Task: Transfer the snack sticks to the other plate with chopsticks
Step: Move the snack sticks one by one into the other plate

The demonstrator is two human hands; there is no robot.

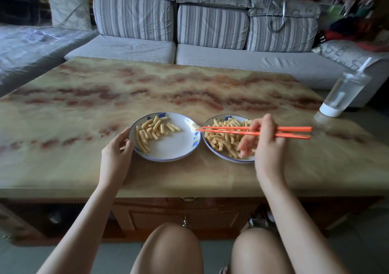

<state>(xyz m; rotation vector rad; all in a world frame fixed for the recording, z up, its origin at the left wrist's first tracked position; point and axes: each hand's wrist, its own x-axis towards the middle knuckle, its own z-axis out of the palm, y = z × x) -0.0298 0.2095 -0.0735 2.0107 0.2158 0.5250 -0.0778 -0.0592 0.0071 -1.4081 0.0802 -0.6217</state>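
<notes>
Between transfers: my right hand pinches the chopsticks, tips seemingly empty at the left plate; my left hand grips its rim. Next: pinch more snack sticks.

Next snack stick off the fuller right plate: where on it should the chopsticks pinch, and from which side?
Probably a snack stick at the pile's left edge on the right plate: it lies flat and fairly clear of neighbours. Pinch its middle across the narrow width, the chopsticks in the right hand coming down from above; the ridged surface should help the grip.
</notes>
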